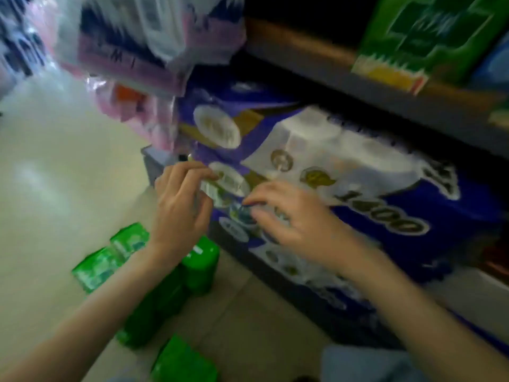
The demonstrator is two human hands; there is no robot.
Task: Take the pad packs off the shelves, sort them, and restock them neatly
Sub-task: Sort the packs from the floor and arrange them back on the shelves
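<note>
The frame is blurred by motion. A small shiny green and white pad pack (219, 194) is held low in front of the bottom shelf. My left hand (179, 213) grips its left side between fingers and thumb. My right hand (292, 224) has curled fingers pinching the pack's right end. Several green pad packs (104, 263) lie and stand on the floor below my left wrist, and another green pack (183, 362) sits at the bottom edge. More green packs (429, 37) stand on the upper shelf at the right.
A large purple and white bulk pack (358, 172) fills the bottom shelf behind my hands. Pink packs in clear plastic (137, 51) hang at the upper left. A dark shelf board (344, 78) runs diagonally above. Pale tiled floor (55, 175) spreads to the left.
</note>
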